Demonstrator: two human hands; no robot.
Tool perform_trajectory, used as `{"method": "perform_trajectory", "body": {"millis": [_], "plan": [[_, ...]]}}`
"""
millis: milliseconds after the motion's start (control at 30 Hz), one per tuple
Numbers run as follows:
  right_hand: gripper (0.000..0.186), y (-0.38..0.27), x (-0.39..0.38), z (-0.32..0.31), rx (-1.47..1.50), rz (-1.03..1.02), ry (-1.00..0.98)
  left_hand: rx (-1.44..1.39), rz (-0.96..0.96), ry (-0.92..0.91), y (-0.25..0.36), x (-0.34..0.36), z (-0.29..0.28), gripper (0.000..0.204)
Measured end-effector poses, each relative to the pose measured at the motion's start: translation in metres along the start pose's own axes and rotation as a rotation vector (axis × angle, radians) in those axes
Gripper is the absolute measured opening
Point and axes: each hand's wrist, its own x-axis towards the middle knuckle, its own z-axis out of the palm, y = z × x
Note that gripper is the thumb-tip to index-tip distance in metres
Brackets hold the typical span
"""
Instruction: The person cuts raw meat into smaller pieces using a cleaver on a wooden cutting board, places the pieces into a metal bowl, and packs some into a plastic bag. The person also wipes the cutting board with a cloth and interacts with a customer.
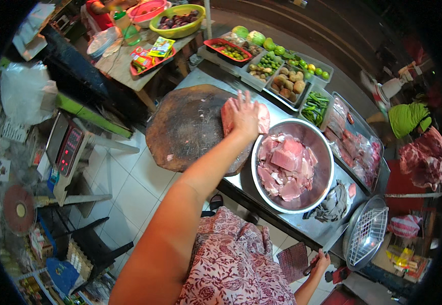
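My left hand lies on a slab of raw pink meat, its fingers spread over the top. The slab rests at the right side of a thick round wooden chopping block, overhanging toward a steel bowl. Cut pieces of meat are heaped in that bowl. Low at the right, near the table's front edge, my right hand is closed round the handle of a knife. The knife's blade points up and away, apart from the meat.
Trays of vegetables and a tray of bagged meat line the table's far side. A crumpled dark plastic bag and a steel basin with a white rack sit at right. A digital scale stands left.
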Motion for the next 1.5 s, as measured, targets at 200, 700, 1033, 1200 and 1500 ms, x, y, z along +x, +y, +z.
{"method": "perform_trajectory", "body": {"millis": [200,700,1033,1200,1500], "plan": [[0.014,-0.044,-0.076,0.069,0.036,-0.237,-0.041,-0.280,-0.105,-0.155,-0.050,0.007,0.020,0.049],[0.025,-0.158,-0.151,0.296,-0.305,-0.748,-0.832,-1.044,-0.433,0.173,-0.174,-0.092,0.078,0.085],[0.028,-0.148,-0.212,0.470,-0.530,-1.167,-0.871,-1.155,-0.592,0.264,-0.170,-0.103,0.074,0.028],[0.030,-0.130,-0.219,0.489,-0.637,-0.991,-0.779,-1.127,-0.601,0.269,-0.173,-0.100,0.079,0.029],[0.027,-0.331,-0.345,0.421,0.758,-1.225,-0.721,-1.260,-0.458,0.220,-0.213,-0.115,0.087,0.020]]}}
